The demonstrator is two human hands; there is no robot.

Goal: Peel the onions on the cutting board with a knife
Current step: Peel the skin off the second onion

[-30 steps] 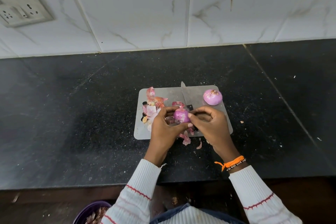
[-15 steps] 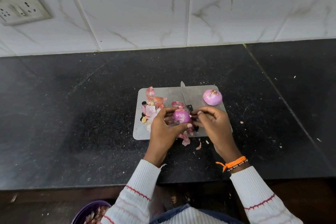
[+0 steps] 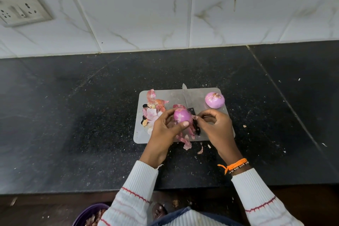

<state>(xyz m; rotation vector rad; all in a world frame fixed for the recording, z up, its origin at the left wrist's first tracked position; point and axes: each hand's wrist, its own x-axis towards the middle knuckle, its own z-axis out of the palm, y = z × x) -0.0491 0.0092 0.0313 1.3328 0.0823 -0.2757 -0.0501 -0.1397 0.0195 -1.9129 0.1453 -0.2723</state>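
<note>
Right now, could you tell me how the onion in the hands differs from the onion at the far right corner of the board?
The held onion is gripped by the left hand above the cutting board; the far onion rests on the board, untouched. Strips of skin hang from the held onion, and the right hand pinches one; the far onion looks bare. Both are round and pinkish purple.

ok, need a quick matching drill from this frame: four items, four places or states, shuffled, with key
Items:
1. knife
2. onion in the hands
3. second onion
4. peel pile

Places or states:
A. far right corner of the cutting board
B. left part of the board
C. gripped by the left hand, right hand pinching a skin strip
D. lying flat mid-board, tip away from the person

Pairs: 1-D, 2-C, 3-A, 4-B
</note>
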